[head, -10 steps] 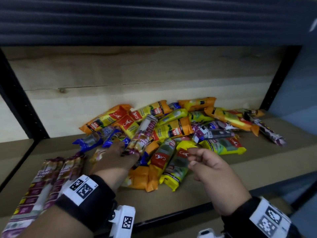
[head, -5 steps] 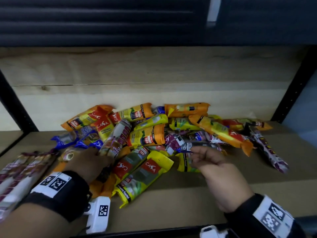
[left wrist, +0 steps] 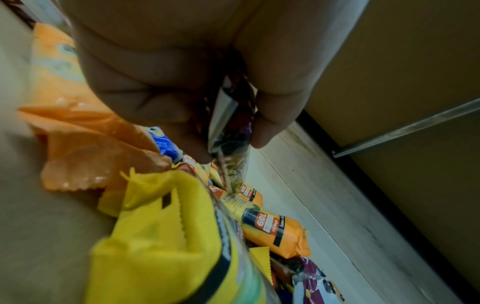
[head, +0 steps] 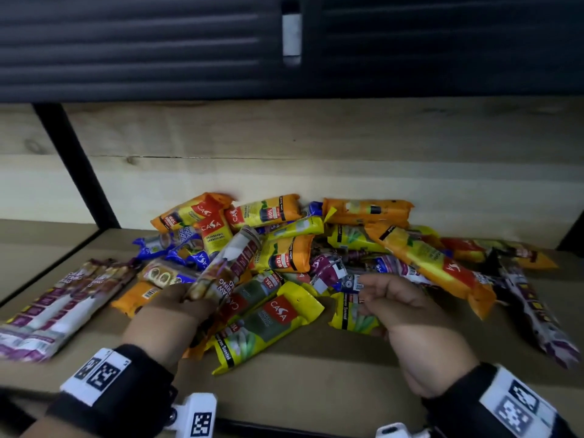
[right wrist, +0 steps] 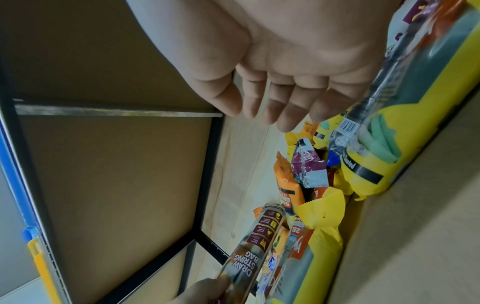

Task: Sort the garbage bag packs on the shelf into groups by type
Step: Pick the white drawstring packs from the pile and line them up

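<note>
Pinching one end of a purple drawstring pack (head: 226,267), the left hand (head: 177,314) is seen with thumb and fingers clamped on the wrapper, so that the pack is tilted up out of the mixed pile (head: 316,263). This grip at the end is probably chosen because the long pack can be drawn free without the orange and yellow packs around it being disturbed. The right hand (head: 407,314) is held just above the front of the pile, near a yellow pack (head: 354,314); its fingers (right wrist: 283,109) are relaxed and slightly apart, and nothing is gripped by them. It is judged to be ready for the next pick. Two similar purple packs (head: 57,308) are laid side by side at the left of the shelf (head: 316,390), apart from the pile, so a group of this type seems to be started there. Most packs remain unsorted against the wooden back wall (head: 284,172).
</note>
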